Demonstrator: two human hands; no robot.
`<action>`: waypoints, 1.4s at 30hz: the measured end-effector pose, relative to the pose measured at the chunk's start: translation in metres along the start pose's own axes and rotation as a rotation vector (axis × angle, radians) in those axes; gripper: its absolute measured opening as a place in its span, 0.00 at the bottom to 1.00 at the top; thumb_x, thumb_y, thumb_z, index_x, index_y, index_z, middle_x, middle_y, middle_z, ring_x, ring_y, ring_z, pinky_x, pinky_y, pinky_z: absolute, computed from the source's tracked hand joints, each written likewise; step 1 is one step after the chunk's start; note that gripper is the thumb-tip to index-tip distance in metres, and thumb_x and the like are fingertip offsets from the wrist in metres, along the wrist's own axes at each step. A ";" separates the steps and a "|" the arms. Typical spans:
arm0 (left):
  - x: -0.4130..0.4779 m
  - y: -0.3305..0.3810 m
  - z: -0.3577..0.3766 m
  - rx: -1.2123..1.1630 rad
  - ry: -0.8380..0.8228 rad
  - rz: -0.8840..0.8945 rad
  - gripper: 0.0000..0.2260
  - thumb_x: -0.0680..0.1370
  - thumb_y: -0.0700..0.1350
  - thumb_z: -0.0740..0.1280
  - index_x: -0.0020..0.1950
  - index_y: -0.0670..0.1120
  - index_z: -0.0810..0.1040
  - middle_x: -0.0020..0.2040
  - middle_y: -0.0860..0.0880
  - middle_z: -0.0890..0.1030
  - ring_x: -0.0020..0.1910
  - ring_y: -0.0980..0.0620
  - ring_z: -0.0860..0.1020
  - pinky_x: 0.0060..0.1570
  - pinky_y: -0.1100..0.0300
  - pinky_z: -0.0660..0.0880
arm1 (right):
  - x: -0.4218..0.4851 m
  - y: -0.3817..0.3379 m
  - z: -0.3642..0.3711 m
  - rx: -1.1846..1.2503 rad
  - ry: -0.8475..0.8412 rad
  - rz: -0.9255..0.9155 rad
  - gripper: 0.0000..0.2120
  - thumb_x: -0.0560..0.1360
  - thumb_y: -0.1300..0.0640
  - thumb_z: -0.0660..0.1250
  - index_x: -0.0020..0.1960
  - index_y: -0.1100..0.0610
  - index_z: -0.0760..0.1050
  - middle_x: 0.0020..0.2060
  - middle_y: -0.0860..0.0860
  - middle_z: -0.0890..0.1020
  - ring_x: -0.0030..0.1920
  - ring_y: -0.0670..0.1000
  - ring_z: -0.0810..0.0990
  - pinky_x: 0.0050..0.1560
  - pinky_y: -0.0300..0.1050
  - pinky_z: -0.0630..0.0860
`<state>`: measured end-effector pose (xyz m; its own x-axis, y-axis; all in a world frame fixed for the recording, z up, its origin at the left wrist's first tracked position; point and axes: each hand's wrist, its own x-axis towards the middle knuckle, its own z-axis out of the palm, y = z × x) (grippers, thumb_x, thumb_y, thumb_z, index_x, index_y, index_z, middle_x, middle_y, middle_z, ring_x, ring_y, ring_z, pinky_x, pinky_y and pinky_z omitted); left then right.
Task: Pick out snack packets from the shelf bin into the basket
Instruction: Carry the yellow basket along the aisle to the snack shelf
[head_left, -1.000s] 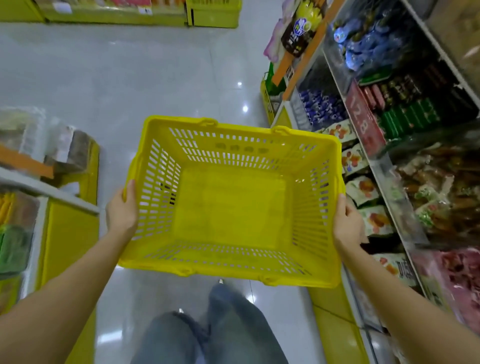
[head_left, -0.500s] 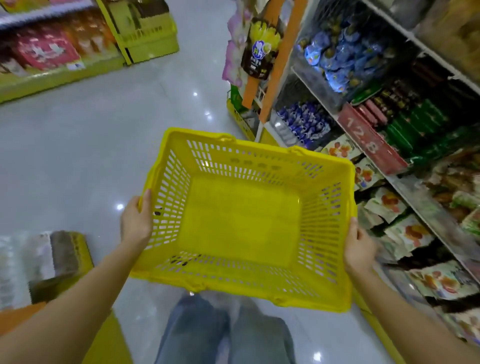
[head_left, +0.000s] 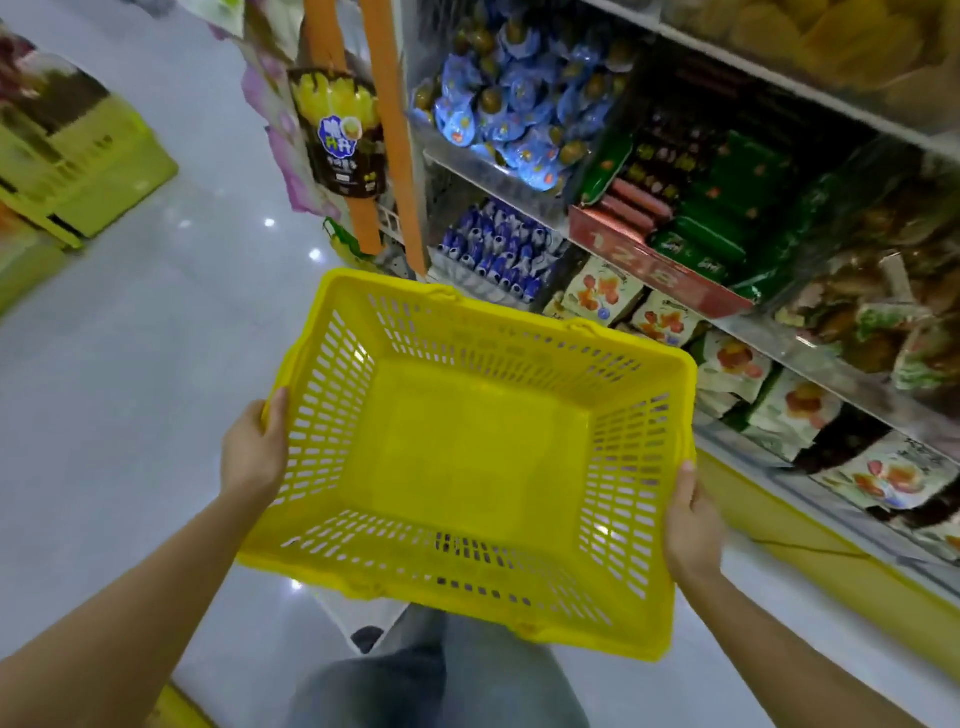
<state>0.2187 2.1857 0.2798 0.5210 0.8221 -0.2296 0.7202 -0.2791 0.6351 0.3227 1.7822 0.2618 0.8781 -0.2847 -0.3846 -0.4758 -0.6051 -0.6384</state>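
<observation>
While in both hands (head_left: 252, 457) (head_left: 693, 525), basket (head_left: 483, 457) beside shelf (head_left: 779, 340).

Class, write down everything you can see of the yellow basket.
The basket is bright yellow plastic, rectangular, with slotted walls and a solid base. It is empty, open side up, held in the air above the aisle beside the shelf. The left hand grips its left rim, the right hand its right side.
</observation>
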 end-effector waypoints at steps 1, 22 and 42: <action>0.009 0.005 0.004 0.007 -0.008 0.005 0.22 0.80 0.57 0.54 0.42 0.39 0.73 0.43 0.35 0.77 0.47 0.38 0.76 0.46 0.47 0.69 | 0.003 -0.003 0.002 0.002 0.000 0.006 0.30 0.79 0.40 0.46 0.56 0.62 0.76 0.53 0.65 0.78 0.52 0.64 0.75 0.50 0.55 0.70; 0.183 -0.003 0.059 0.021 -0.226 0.162 0.21 0.82 0.51 0.53 0.54 0.34 0.75 0.53 0.31 0.77 0.56 0.36 0.74 0.53 0.47 0.68 | -0.002 -0.028 0.127 -0.003 0.268 0.104 0.24 0.80 0.44 0.47 0.47 0.60 0.75 0.44 0.65 0.80 0.47 0.65 0.77 0.43 0.52 0.68; 0.346 -0.166 0.214 -0.068 -0.293 0.139 0.21 0.81 0.54 0.55 0.52 0.36 0.75 0.51 0.32 0.77 0.53 0.35 0.74 0.52 0.48 0.67 | 0.061 0.056 0.375 -0.050 0.403 0.072 0.27 0.77 0.42 0.45 0.43 0.61 0.74 0.42 0.65 0.80 0.44 0.65 0.78 0.38 0.48 0.65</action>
<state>0.3773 2.4099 -0.0632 0.7285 0.5983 -0.3335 0.6063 -0.3367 0.7204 0.3307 2.0095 -0.0480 0.7970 -0.5901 -0.1287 -0.5425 -0.6057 -0.5821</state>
